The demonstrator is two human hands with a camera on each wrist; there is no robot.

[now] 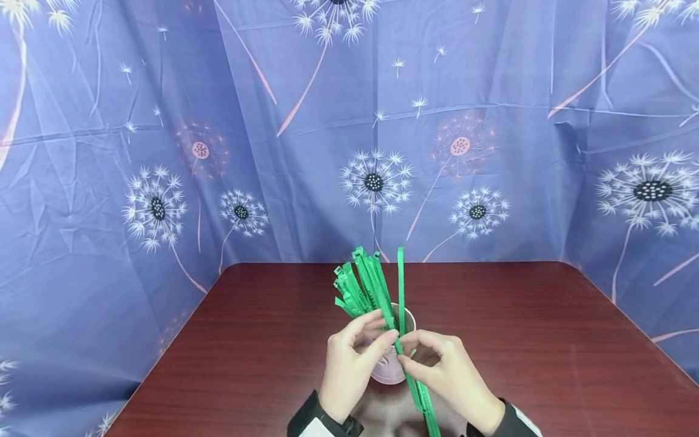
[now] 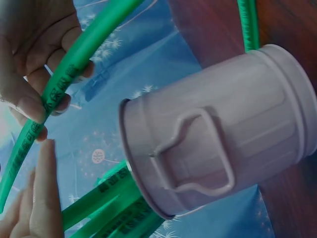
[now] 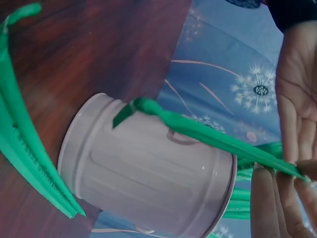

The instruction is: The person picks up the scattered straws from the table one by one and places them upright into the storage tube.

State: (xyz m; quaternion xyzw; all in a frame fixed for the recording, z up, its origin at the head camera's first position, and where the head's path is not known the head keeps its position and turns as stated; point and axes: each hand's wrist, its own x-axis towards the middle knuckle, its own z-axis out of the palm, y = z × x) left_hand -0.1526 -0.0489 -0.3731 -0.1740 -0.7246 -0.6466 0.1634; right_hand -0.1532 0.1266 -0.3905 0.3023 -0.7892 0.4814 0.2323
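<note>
A long, narrow green strip with black printing (image 2: 64,82) slants in front of a small pale pink bucket (image 1: 388,371). My left hand (image 1: 349,361) pinches the strip between thumb and fingers. Close beside it, my right hand (image 1: 450,367) also pinches the strip, thumb beneath and fingertips above. Its lower end (image 3: 143,105) hangs twisted in front of the bucket in the right wrist view. A bunch of similar green strips (image 1: 363,288) fans out of the bucket to the left, and a single one (image 1: 401,285) stands upright at its right.
More green strips (image 3: 29,158) lie on the dark red-brown table (image 1: 246,364) at the near side, below my right hand. The bucket has a wire-like side handle (image 2: 218,148). A blue curtain (image 1: 306,200) with dandelion prints surrounds the table's back and sides.
</note>
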